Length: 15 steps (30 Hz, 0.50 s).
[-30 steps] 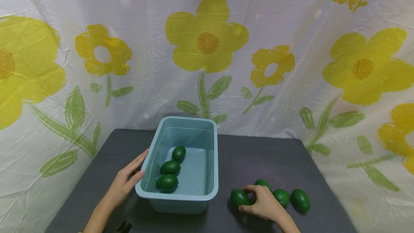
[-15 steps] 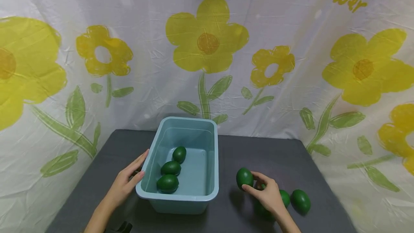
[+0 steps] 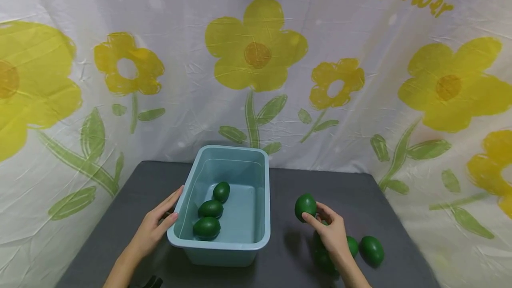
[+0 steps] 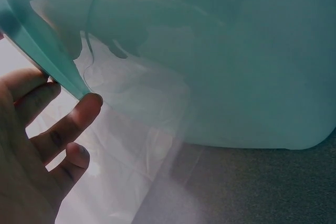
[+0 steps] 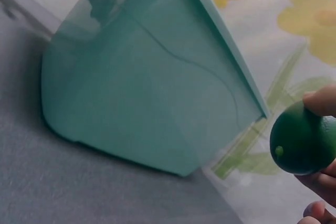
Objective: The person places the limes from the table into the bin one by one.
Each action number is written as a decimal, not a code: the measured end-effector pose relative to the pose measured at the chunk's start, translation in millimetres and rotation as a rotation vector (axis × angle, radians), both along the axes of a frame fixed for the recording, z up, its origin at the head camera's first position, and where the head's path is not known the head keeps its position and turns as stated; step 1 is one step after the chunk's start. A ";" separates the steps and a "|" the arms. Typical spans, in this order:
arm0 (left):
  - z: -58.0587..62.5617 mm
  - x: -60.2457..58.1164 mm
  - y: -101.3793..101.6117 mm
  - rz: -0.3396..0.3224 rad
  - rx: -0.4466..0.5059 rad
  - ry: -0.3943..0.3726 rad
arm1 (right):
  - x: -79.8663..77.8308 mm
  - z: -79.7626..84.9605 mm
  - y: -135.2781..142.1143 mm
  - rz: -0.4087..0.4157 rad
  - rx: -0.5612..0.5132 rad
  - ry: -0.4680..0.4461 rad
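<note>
My right hand pinches a dark green avocado between thumb and fingers, raised above the dark table to the right of the box. In the right wrist view the pale stem spot shows on this avocado. A light blue plastic box stands left of it, with three avocados inside along its left half. My left hand rests against the box's left rim, fingers fairly straight. The left wrist view has its fingertips right at the rim. More avocados lie behind and beside my right forearm, partly hidden.
The dark grey table is backed and flanked by a white cloth printed with yellow flowers. A small black object shows at the bottom edge, near my left forearm.
My right hand has lifted the avocado off the table, moving up and away from me. My left hand and the box have stayed in place.
</note>
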<state>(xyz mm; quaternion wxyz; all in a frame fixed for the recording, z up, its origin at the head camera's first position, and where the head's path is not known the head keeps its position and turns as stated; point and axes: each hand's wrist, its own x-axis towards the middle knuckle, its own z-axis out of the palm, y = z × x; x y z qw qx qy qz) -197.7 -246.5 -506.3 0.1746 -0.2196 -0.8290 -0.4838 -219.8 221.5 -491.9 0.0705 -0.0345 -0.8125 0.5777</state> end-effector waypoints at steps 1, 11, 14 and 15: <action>0.0 -0.1 0.1 -0.002 0.001 0.000 | -0.5 1.3 -1.3 -0.002 -0.002 0.008; -1.7 -1.1 -0.4 -0.001 -0.006 0.002 | -10.1 12.6 -18.0 0.000 -0.078 0.090; -1.8 -0.9 -0.6 0.006 -0.009 0.004 | -11.9 14.8 -23.8 0.011 -0.098 0.121; -1.7 -0.5 -0.7 0.007 -0.008 0.003 | -12.1 15.6 -25.7 0.015 -0.101 0.127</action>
